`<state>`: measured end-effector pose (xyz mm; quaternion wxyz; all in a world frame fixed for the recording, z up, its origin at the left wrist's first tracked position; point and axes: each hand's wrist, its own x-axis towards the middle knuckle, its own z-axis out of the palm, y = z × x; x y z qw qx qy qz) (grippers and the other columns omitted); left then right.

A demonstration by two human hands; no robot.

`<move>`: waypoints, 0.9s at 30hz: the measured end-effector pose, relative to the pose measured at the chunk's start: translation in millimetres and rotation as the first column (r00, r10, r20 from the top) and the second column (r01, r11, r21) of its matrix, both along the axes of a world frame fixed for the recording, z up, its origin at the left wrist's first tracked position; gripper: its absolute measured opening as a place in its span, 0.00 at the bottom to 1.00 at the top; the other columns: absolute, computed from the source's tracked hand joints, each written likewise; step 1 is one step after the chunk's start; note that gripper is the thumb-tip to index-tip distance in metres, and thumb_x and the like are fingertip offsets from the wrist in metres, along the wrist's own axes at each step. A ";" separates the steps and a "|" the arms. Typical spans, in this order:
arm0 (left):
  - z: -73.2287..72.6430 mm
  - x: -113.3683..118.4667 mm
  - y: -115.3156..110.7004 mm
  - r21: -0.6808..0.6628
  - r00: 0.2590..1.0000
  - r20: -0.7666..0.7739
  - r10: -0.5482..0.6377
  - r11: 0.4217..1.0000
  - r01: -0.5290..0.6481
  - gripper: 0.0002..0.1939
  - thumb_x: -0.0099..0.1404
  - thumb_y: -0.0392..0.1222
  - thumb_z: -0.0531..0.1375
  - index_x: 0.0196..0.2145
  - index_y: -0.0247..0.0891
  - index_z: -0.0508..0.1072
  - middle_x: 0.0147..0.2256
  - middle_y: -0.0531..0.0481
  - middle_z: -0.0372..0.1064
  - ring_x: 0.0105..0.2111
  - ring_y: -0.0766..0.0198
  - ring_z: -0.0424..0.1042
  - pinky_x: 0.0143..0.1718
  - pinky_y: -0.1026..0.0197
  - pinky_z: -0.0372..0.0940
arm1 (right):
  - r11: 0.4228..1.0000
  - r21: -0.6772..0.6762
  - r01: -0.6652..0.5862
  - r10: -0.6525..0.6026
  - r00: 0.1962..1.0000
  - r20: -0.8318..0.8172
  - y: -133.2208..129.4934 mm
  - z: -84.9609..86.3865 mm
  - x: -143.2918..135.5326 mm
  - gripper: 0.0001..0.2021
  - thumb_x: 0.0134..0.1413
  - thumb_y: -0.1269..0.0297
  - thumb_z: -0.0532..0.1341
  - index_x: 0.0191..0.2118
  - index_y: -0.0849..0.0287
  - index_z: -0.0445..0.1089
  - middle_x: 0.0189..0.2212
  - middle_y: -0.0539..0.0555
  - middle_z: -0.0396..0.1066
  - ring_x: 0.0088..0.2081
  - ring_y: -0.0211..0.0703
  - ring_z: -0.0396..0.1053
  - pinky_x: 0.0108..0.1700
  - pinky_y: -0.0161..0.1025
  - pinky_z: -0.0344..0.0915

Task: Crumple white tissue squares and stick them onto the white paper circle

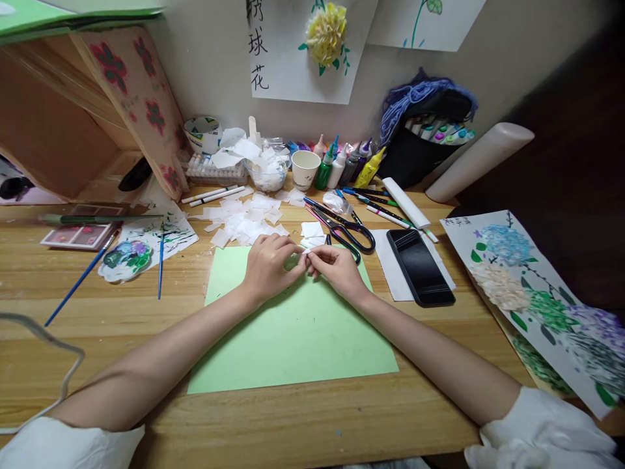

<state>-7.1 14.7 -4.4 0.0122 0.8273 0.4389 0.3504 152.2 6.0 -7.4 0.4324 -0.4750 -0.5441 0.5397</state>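
White paper scrap (pixel 303 259) pinched between left hand (pixel 270 266) and right hand (pixel 336 268).

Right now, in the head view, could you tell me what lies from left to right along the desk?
Blue paintbrush → green paper sheet → black scissors → black phone → flower painting.

— What's on the right side of the desk?
— A black phone (pixel 420 267) on white paper, scissors (pixel 342 228) just beside it, then a flower painting (pixel 537 286).
— And left?
— Two blue brushes (pixel 78 280), a paint palette (pixel 124 257). Paint bottles (pixel 342 166) and a paper cup (pixel 305 169) at the back.
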 end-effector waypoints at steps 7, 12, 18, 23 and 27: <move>0.6 -0.3 -0.3 0.002 1.000 0.029 0.000 1.000 0.000 0.08 0.60 0.42 0.56 0.30 0.40 0.74 0.28 0.51 0.72 0.31 0.64 0.67 0.35 0.58 0.56 | 1.000 0.008 0.023 -0.023 0.999 0.025 -1.0 -3.1 0.6 0.13 0.47 0.55 0.61 0.29 0.62 0.69 0.22 0.51 0.69 0.22 0.34 0.65 0.23 0.32 0.66; -0.2 -0.9 0.3 -0.004 0.999 0.037 0.021 1.000 -0.021 0.07 0.60 0.41 0.56 0.27 0.39 0.73 0.28 0.52 0.72 0.30 0.65 0.67 0.34 0.58 0.56 | 0.999 0.017 0.032 -0.033 0.997 0.066 -2.3 -0.1 0.1 0.12 0.48 0.56 0.60 0.28 0.62 0.68 0.22 0.51 0.69 0.20 0.32 0.64 0.22 0.32 0.64; 2.3 0.2 0.7 -0.055 0.996 0.057 0.062 0.997 -0.059 0.07 0.59 0.41 0.56 0.26 0.38 0.71 0.26 0.51 0.70 0.30 0.64 0.66 0.33 0.59 0.56 | 0.999 0.033 0.037 -0.040 0.995 0.096 -3.7 2.5 -0.8 0.12 0.48 0.56 0.60 0.27 0.62 0.67 0.22 0.51 0.69 0.20 0.33 0.64 0.22 0.32 0.65; 6.1 0.6 0.8 -0.150 0.985 0.132 0.111 0.984 -0.091 0.07 0.59 0.40 0.56 0.25 0.37 0.70 0.25 0.51 0.68 0.29 0.65 0.65 0.33 0.61 0.58 | 0.998 0.048 0.050 -0.056 0.992 0.117 -3.2 0.3 0.1 0.11 0.48 0.57 0.59 0.26 0.62 0.66 0.22 0.51 0.69 0.19 0.33 0.63 0.21 0.32 0.64; 6.3 -0.9 2.9 -0.211 0.965 0.207 0.162 0.970 -0.118 0.06 0.59 0.39 0.55 0.26 0.38 0.69 0.26 0.52 0.68 0.28 0.65 0.65 0.34 0.61 0.59 | 0.995 0.062 0.077 -0.084 0.989 0.119 -3.0 0.3 -0.3 0.11 0.48 0.57 0.59 0.25 0.61 0.66 0.21 0.50 0.68 0.19 0.33 0.62 0.19 0.32 0.64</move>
